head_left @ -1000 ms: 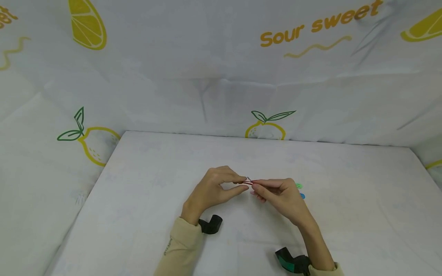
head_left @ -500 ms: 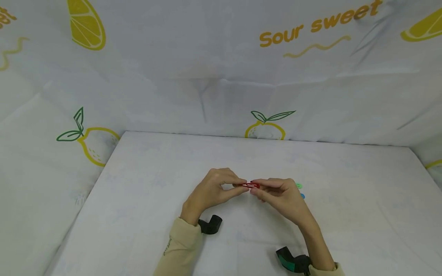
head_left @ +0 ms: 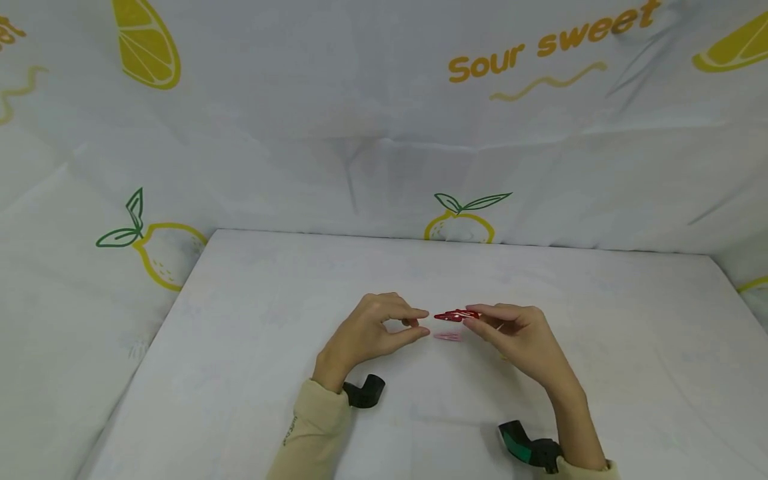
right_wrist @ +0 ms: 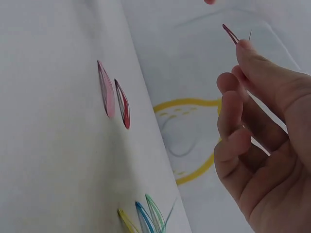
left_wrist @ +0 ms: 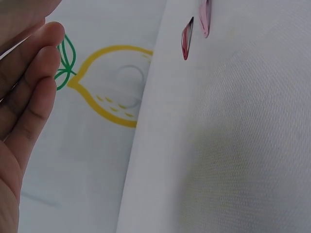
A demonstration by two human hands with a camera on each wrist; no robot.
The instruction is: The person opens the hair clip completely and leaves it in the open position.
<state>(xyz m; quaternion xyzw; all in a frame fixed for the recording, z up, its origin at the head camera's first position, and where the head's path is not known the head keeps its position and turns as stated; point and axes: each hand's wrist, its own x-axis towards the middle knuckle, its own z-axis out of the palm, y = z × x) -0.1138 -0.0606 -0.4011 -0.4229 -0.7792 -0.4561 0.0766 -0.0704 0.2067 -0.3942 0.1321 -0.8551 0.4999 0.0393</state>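
Observation:
My right hand (head_left: pixel 516 333) pinches a red snap hair clip (right_wrist: pixel 230 34) between thumb and forefinger, above the table. Past the thumb tip, a thin prong sticks out apart from the clip's red strip in the right wrist view. My left hand (head_left: pixel 375 327) is just to the left with nothing in it; its thumb and forefinger are apart and its fingers gently bent. Below and between the hands, a pink hair clip (right_wrist: pixel 107 94) lies beside another red hair clip (right_wrist: pixel 123 104). In the head view the held clip overlaps that second red one.
On the white table (head_left: pixel 270 300), a yellow clip (right_wrist: pixel 127 222), a blue clip (right_wrist: pixel 144 217) and a green clip (right_wrist: pixel 155 213) lie grouped under the right hand. A lemon-print cloth (head_left: pixel 360 180) hangs behind the table's back edge.
Both hands held the red clip between them earlier. The left fingers have let go and stayed in place, while my right hand has moved right with the clip, uncovering the pink one.

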